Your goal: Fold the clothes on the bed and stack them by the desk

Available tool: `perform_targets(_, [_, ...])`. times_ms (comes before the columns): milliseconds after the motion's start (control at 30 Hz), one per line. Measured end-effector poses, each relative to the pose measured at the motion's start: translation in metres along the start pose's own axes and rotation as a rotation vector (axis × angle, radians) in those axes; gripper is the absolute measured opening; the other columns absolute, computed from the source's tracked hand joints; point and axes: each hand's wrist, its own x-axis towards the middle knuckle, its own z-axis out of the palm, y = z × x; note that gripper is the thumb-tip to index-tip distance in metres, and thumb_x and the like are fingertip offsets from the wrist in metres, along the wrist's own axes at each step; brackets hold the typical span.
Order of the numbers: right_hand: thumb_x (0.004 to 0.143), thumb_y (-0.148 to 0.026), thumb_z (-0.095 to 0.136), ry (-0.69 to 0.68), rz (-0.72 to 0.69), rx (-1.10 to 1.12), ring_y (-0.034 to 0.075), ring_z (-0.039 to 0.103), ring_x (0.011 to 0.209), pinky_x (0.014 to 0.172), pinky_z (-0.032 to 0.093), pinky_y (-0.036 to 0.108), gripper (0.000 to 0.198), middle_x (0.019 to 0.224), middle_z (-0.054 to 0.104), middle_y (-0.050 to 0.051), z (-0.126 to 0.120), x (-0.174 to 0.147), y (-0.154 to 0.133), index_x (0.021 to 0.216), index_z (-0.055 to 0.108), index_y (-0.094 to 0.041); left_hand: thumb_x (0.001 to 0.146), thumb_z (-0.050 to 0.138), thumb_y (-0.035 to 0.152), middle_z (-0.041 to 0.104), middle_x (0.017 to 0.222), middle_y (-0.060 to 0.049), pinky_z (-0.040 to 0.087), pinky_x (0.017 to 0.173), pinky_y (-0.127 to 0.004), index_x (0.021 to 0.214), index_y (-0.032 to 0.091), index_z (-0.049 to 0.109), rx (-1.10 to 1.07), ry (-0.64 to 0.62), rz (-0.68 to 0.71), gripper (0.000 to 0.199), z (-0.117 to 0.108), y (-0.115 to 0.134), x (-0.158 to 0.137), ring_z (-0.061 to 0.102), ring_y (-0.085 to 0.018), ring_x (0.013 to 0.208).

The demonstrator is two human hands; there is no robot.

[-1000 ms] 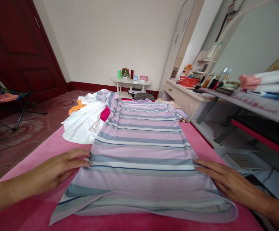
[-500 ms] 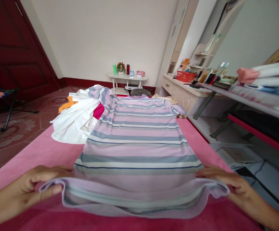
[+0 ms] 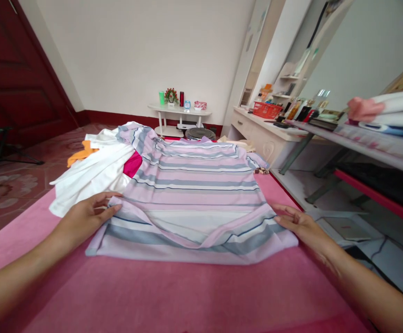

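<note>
A striped shirt in pink, grey and white lies spread on the pink bed cover, its short sleeves at the far end. The near hem is turned up over the body and sags in the middle. At the left corner of that hem, my left hand pinches the cloth between thumb and fingers. My right hand grips the hem's right corner in the same way. Left of the shirt, a white garment lies crumpled, close to an orange cloth and a magenta piece.
Along the right stand a dressing table with a red basket and bottles, and a shelf with folded cloths. A small white table is against the far wall. A folding stool is at left.
Both hands have moved forward, away from me, carrying the hem up over the shirt's body. A folded edge now lies nearest me on the bed cover.
</note>
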Motion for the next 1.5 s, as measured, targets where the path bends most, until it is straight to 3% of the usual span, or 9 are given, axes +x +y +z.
perform_targets(133, [0.075, -0.04, 0.066, 0.164, -0.39, -0.411, 0.024, 0.064, 0.093, 0.088, 0.049, 0.04, 0.033, 0.103, 0.067, 0.007, 0.003, 0.005, -0.001, 0.103, 0.065, -0.023, 0.088, 0.052, 0.04, 0.057, 0.121, -0.004, 0.044, 0.095, -0.041, 0.125, 0.026, 0.052, 0.396, 0.087, 0.485, 0.04, 0.001, 0.014, -0.004, 0.054, -0.026, 0.109])
perform_targets(300, [0.084, -0.034, 0.058, 0.018, -0.742, -0.784, 0.025, 0.052, 0.114, 0.098, 0.041, 0.043, 0.02, 0.12, 0.058, 0.007, 0.026, 0.007, -0.016, 0.1, 0.068, -0.027, 0.088, 0.056, 0.036, 0.059, 0.118, -0.003, 0.038, 0.098, -0.036, 0.108, 0.031, 0.066, 0.446, -0.286, 0.878, 0.023, 0.029, 0.043, -0.012, 0.049, -0.023, 0.113])
perform_targets(433, [0.078, -0.034, 0.064, -0.033, -0.751, -0.933, 0.03, 0.045, 0.122, 0.099, 0.038, 0.049, 0.019, 0.131, 0.05, 0.01, 0.036, 0.012, -0.015, 0.095, 0.068, -0.025, 0.083, 0.063, 0.034, 0.06, 0.111, -0.003, 0.039, 0.092, -0.035, 0.092, 0.029, 0.07, 0.444, -0.379, 0.869, 0.012, 0.046, 0.049, -0.015, 0.051, -0.023, 0.107])
perform_targets(667, [0.083, -0.03, 0.057, 0.016, -0.754, -0.837, 0.026, 0.048, 0.12, 0.097, 0.04, 0.043, 0.013, 0.126, 0.054, 0.008, 0.035, 0.014, -0.019, 0.073, 0.059, -0.022, 0.087, 0.056, 0.029, 0.064, 0.093, -0.003, 0.042, 0.081, -0.028, 0.08, 0.021, 0.064, 0.238, -0.44, 0.766, 0.013, 0.046, 0.047, -0.006, 0.058, -0.017, 0.089])
perform_targets(900, [0.08, -0.031, 0.056, 0.196, -0.656, -0.794, 0.024, 0.058, 0.106, 0.093, 0.043, 0.04, 0.015, 0.115, 0.062, 0.006, 0.03, 0.029, -0.021, 0.068, 0.057, -0.022, 0.085, 0.054, 0.031, 0.065, 0.082, -0.002, 0.046, 0.071, -0.028, 0.082, 0.019, 0.064, 0.261, -0.254, 0.552, 0.016, 0.052, 0.048, 0.017, 0.06, -0.018, 0.077])
perform_targets(1100, [0.08, -0.025, 0.055, 0.298, -0.816, -0.933, 0.028, 0.054, 0.112, 0.096, 0.042, 0.046, 0.013, 0.121, 0.058, 0.01, 0.042, 0.017, -0.02, 0.09, 0.062, -0.021, 0.085, 0.05, 0.02, 0.059, 0.115, -0.01, 0.044, 0.091, -0.042, 0.1, 0.019, 0.066, 0.489, -0.009, 0.783, 0.022, 0.068, 0.053, -0.001, 0.055, -0.026, 0.105])
perform_targets(1300, [0.089, -0.025, 0.048, -0.164, -0.848, -0.974, 0.02, 0.057, 0.107, 0.09, 0.047, 0.036, 0.019, 0.116, 0.061, 0.004, 0.065, -0.027, -0.022, 0.1, 0.062, -0.028, 0.089, 0.044, 0.017, 0.048, 0.138, -0.007, 0.041, 0.103, -0.037, 0.128, 0.026, 0.054, 0.429, -0.389, 0.921, 0.04, 0.092, 0.057, -0.047, 0.048, -0.022, 0.124])
perform_targets(1400, [0.09, -0.027, 0.048, -0.153, -0.809, -0.982, 0.021, 0.058, 0.105, 0.089, 0.048, 0.036, 0.018, 0.114, 0.063, 0.004, 0.055, -0.033, -0.014, 0.1, 0.063, -0.029, 0.093, 0.041, 0.02, 0.026, 0.153, -0.003, 0.028, 0.112, -0.047, 0.142, 0.033, 0.036, 0.483, -0.479, 0.93, 0.051, 0.09, 0.051, -0.051, 0.027, -0.025, 0.139])
perform_targets(1500, [0.089, -0.031, 0.049, 0.018, -0.8, -0.971, 0.022, 0.059, 0.101, 0.088, 0.047, 0.037, 0.016, 0.107, 0.065, 0.004, 0.031, -0.032, -0.01, 0.094, 0.065, -0.027, 0.093, 0.046, 0.031, 0.016, 0.156, -0.003, 0.022, 0.113, -0.053, 0.143, 0.034, 0.033, 0.514, -0.491, 0.87, 0.052, 0.079, 0.046, -0.047, 0.021, -0.028, 0.141])
